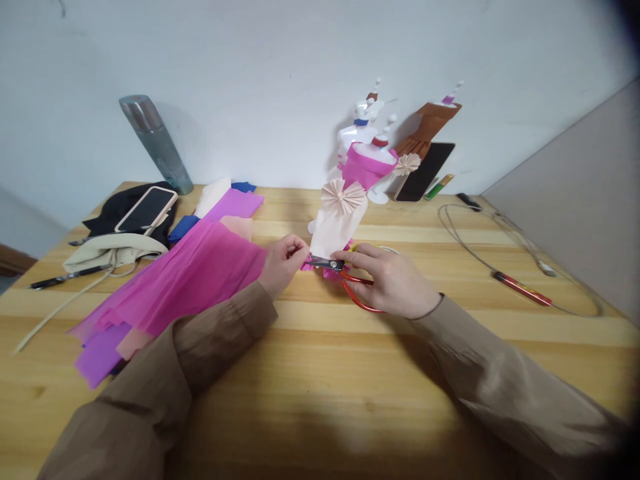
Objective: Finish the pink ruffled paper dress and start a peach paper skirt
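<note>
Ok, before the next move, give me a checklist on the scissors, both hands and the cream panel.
1. Scissors held by the right hand: ok.
2. Left hand clear of the scissors' tips: not ok, it is right beside them.
3. What the left hand pinches: cannot tell.
4. Scissors at the lower edge of the cream panel: ok.
5. Layers between the scissors' blades: cannot tell.
6. Magenta sheets away from the scissors: ok.

Both arms are covered by long, loose sleeves in a matte brownish taupe. The left sleeve (220,340) is deeply folded near the elbow and finished with a plain, wide cuff (260,310). The right sleeve (505,373), on the side of the table's (295,407) right edge, is finely wrinkled (a pale sheen is shown mid-forearm) and darkly edged at the wrist. The left hand (283,267) and right hand (397,283) are left bare.
</note>
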The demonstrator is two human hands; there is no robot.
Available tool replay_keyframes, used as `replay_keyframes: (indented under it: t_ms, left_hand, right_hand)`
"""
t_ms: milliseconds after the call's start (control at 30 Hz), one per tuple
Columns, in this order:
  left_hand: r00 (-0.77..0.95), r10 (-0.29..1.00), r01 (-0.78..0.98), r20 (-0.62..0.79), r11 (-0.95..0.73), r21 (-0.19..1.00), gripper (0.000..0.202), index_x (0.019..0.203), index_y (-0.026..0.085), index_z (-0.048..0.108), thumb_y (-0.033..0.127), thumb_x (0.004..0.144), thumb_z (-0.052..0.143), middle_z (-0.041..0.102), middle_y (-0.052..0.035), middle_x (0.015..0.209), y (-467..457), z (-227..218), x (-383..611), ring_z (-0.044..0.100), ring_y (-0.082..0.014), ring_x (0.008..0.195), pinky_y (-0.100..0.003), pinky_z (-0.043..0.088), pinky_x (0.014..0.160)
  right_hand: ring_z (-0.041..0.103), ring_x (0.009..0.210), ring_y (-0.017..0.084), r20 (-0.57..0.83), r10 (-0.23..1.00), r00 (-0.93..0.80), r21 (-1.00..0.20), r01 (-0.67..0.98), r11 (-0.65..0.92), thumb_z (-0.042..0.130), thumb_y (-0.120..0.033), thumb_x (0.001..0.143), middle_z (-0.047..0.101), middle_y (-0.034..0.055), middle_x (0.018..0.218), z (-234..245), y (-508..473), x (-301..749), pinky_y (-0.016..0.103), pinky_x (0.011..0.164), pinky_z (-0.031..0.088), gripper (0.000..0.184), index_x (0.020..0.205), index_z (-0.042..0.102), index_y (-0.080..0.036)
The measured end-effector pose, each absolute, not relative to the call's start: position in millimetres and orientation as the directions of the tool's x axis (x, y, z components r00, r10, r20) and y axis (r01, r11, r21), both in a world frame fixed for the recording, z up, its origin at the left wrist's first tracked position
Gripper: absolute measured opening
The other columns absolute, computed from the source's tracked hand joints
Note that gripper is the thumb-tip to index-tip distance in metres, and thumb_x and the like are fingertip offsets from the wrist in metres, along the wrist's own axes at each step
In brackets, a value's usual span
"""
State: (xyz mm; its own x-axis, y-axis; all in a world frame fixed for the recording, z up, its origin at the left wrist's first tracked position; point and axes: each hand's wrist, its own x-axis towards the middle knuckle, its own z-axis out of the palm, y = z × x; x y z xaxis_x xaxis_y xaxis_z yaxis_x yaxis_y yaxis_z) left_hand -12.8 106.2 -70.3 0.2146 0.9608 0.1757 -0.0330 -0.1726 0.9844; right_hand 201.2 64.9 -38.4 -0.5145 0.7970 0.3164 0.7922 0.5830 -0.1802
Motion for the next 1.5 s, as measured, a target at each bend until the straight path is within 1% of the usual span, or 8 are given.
replay_keyframes:
  t_ms: [233, 467, 633, 733, 833, 1000, 1267, 1500]
  left_hand:
    - [0.222, 0.959, -0.074, 0.177, -0.165, 0.984, 0.018, 0.065, 0.017, 0.055, 0.028, 0.077, 0.062, 0.055, 0.0031, 0.057, 107, -70, -13, 0.045, -0.0069, 0.05, -0.02, 0.032, 0.047]
    - [0.172, 0.975, -0.128, 0.143, -0.122, 0.984, 0.04, 0.082, 0.017, 0.063, 0.056, 0.085, 0.054, 0.056, 0.0017, 0.056, 111, -79, -17, 0.045, -0.008, 0.043, -0.021, 0.034, 0.04]
    - [0.115, 0.989, -0.169, 0.089, -0.068, 0.983, 0.05, 0.079, 0.016, 0.063, 0.065, 0.081, 0.053, 0.057, -0.0003, 0.057, 113, -79, -19, 0.047, -0.0087, 0.044, -0.022, 0.031, 0.039]
    - [0.096, 0.989, -0.117, 0.11, -0.098, 0.988, 0.047, 0.068, 0.016, 0.062, 0.06, 0.083, 0.052, 0.05, 0.0014, 0.05, 108, -75, -21, 0.042, -0.0079, 0.042, -0.023, 0.026, 0.039]
    - [0.135, 0.978, -0.053, 0.159, -0.154, 0.987, 0.035, 0.06, 0.016, 0.059, 0.043, 0.082, 0.06, 0.044, 0.0041, 0.047, 99, -73, -21, 0.036, -0.0066, 0.044, -0.023, 0.025, 0.043]
    - [0.141, 0.978, -0.074, 0.156, -0.147, 0.986, 0.009, 0.072, 0.015, 0.067, 0.024, 0.071, 0.067, 0.06, 0.0015, 0.061, 89, -74, -11, 0.049, -0.009, 0.056, -0.024, 0.037, 0.056]
    - [0.087, 0.987, -0.16, 0.138, -0.123, 0.979, 0.01, 0.077, 0.017, 0.072, 0.022, 0.071, 0.066, 0.067, 0.0003, 0.066, 96, -83, -9, 0.056, -0.011, 0.062, -0.026, 0.043, 0.063]
    - [0.152, 0.959, -0.103, 0.239, -0.225, 0.969, 0.006, 0.069, 0.019, 0.071, 0.021, 0.072, 0.066, 0.066, -0.0009, 0.068, 100, -86, -13, 0.058, -0.0132, 0.068, -0.027, 0.045, 0.068]
  right_hand:
    - [0.068, 0.078, 0.021, 0.293, 0.8, -0.523, -0.142, 0.804, 0.577, 0.056, -0.034, 0.087, 0.07, 0.0111, 0.106, -41, 66, 202, 0.03, 0.062, 0.05, 0.04, 0.124, 0.066, -0.022]
    - [0.063, 0.063, 0.015, 0.32, 0.78, -0.538, -0.157, 0.782, 0.603, 0.053, -0.033, 0.088, 0.071, 0.0091, 0.091, -47, 68, 207, 0.028, 0.057, 0.045, 0.039, 0.121, 0.068, -0.019]
    - [0.061, 0.064, 0.016, 0.368, 0.77, -0.521, -0.177, 0.774, 0.608, 0.053, -0.032, 0.087, 0.07, 0.0092, 0.088, -50, 68, 206, 0.029, 0.059, 0.045, 0.039, 0.12, 0.069, -0.018]
    - [0.06, 0.063, 0.016, 0.384, 0.769, -0.511, -0.179, 0.776, 0.605, 0.052, -0.03, 0.088, 0.069, 0.009, 0.085, -50, 66, 205, 0.029, 0.059, 0.045, 0.039, 0.12, 0.069, -0.017]
    - [0.059, 0.061, 0.015, 0.398, 0.773, -0.495, -0.181, 0.783, 0.595, 0.05, -0.03, 0.089, 0.068, 0.0083, 0.08, -49, 65, 205, 0.028, 0.059, 0.044, 0.039, 0.12, 0.068, -0.016]
    - [0.06, 0.063, 0.016, 0.413, 0.777, -0.476, -0.203, 0.783, 0.588, 0.049, -0.029, 0.089, 0.068, 0.0086, 0.082, -47, 64, 206, 0.028, 0.06, 0.045, 0.037, 0.118, 0.067, -0.017]
    - [0.065, 0.075, 0.019, 0.378, 0.812, -0.444, -0.289, 0.777, 0.56, 0.053, -0.026, 0.083, 0.069, 0.0104, 0.095, -46, 61, 203, 0.03, 0.064, 0.051, 0.037, 0.117, 0.065, -0.018]
    - [0.065, 0.079, 0.021, 0.379, 0.802, -0.462, -0.302, 0.757, 0.579, 0.053, -0.025, 0.082, 0.068, 0.0105, 0.097, -46, 61, 202, 0.031, 0.066, 0.051, 0.037, 0.117, 0.064, -0.019]
